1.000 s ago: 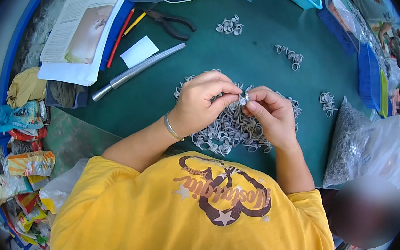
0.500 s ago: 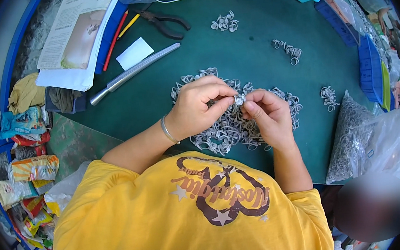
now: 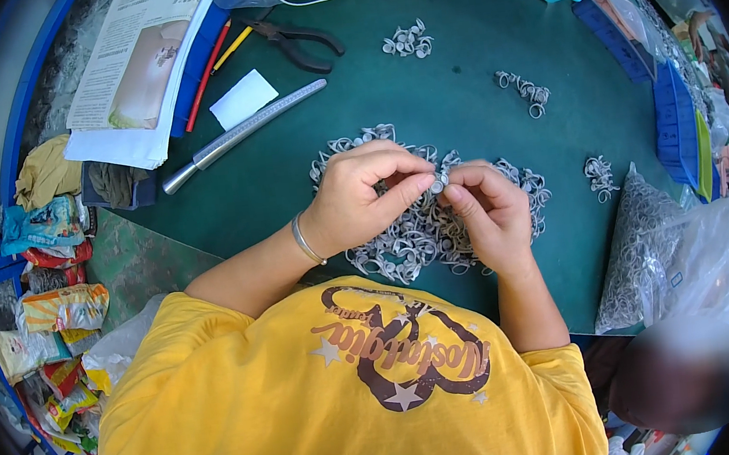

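Note:
Over a pile of grey metal rings (image 3: 402, 250) on the green tabletop, my two hands meet at one small ring (image 3: 439, 183) with a round top. My left hand (image 3: 369, 183), with a bangle (image 3: 303, 239) on its wrist, pinches this ring from the left between thumb and forefinger. From the right, my right hand (image 3: 491, 210) grips the same ring with thumb and forefinger. The fingertips cover part of the ring, and the rest of the pile shows below and around both hands.
Small ring clusters (image 3: 408, 40) lie farther back and right. A ring mandrel (image 3: 244, 136), pliers (image 3: 299, 41), pencils (image 3: 211, 75) and papers (image 3: 122, 75) lie left. Blue bins (image 3: 676, 119) and a clear bag of rings (image 3: 638, 252) stand right. A person's blurred head (image 3: 682, 376) is at lower right.
The ring between my fingertips has turned slightly and shifted a little to the right. Both hands otherwise stay in nearly the same place.

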`<action>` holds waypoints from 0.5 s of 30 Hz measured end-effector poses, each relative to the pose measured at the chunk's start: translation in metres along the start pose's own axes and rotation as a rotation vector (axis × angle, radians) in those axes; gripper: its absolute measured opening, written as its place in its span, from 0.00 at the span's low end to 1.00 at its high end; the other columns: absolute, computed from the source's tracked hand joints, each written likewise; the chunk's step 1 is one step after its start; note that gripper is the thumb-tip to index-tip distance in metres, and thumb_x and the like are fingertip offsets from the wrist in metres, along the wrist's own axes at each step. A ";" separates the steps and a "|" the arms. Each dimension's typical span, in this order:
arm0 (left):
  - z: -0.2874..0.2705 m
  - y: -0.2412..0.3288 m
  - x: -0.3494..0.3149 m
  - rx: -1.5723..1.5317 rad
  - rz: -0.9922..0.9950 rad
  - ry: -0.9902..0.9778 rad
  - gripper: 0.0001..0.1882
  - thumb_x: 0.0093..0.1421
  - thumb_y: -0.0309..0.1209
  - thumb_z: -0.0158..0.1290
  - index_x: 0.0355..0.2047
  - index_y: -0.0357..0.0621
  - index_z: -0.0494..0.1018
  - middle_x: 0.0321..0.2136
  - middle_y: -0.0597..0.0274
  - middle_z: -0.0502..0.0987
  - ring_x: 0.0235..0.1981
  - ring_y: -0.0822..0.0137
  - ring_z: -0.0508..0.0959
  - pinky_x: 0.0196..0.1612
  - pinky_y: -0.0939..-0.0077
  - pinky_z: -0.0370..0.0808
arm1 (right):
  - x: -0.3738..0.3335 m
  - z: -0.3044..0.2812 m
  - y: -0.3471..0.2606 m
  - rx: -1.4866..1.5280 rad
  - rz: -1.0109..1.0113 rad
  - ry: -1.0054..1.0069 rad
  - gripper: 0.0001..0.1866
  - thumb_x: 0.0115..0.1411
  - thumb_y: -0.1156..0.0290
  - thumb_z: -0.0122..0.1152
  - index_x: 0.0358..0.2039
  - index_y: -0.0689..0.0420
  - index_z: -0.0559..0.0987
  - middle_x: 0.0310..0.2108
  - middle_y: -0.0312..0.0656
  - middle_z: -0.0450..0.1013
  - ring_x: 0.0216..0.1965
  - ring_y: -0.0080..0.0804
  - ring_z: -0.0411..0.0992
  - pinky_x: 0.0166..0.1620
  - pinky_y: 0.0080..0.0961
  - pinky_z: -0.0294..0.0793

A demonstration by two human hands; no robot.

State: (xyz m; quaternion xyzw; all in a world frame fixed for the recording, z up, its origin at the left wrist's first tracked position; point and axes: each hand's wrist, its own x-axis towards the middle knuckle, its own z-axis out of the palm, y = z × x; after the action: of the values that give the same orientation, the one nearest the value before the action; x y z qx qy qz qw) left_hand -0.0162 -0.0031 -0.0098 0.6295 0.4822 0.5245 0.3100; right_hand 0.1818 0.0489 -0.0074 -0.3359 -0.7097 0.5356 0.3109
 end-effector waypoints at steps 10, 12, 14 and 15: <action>0.008 -0.001 -0.002 -0.288 -0.095 0.039 0.10 0.52 0.21 0.62 0.35 0.36 0.77 0.31 0.60 0.79 0.30 0.74 0.79 0.35 0.83 0.77 | 0.002 0.009 -0.009 -0.096 -0.114 0.127 0.06 0.53 0.82 0.65 0.32 0.63 0.81 0.35 0.41 0.77 0.31 0.25 0.75 0.34 0.18 0.74; 0.007 0.000 -0.001 -0.273 -0.072 0.030 0.12 0.50 0.20 0.64 0.35 0.35 0.77 0.31 0.59 0.79 0.31 0.74 0.79 0.35 0.83 0.77 | 0.003 0.010 -0.008 -0.095 -0.168 0.121 0.07 0.54 0.84 0.64 0.35 0.64 0.81 0.32 0.41 0.76 0.31 0.25 0.75 0.33 0.17 0.75; 0.009 -0.002 -0.002 -0.275 -0.078 0.064 0.12 0.50 0.20 0.64 0.35 0.35 0.77 0.31 0.59 0.79 0.32 0.73 0.79 0.34 0.82 0.77 | 0.001 0.011 -0.011 0.070 -0.049 0.126 0.06 0.55 0.84 0.61 0.35 0.66 0.80 0.33 0.43 0.76 0.31 0.25 0.75 0.34 0.18 0.76; 0.010 -0.002 -0.002 -0.279 -0.082 0.095 0.12 0.49 0.20 0.64 0.35 0.35 0.77 0.31 0.59 0.79 0.32 0.72 0.80 0.34 0.82 0.77 | 0.000 0.011 -0.011 0.069 -0.050 0.125 0.06 0.55 0.84 0.61 0.35 0.66 0.80 0.33 0.43 0.76 0.31 0.25 0.75 0.34 0.18 0.76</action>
State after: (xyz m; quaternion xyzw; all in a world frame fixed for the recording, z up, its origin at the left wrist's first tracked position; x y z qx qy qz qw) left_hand -0.0072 -0.0035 -0.0152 0.5345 0.4443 0.6025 0.3923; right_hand 0.1712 0.0406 0.0006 -0.3401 -0.6780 0.5299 0.3794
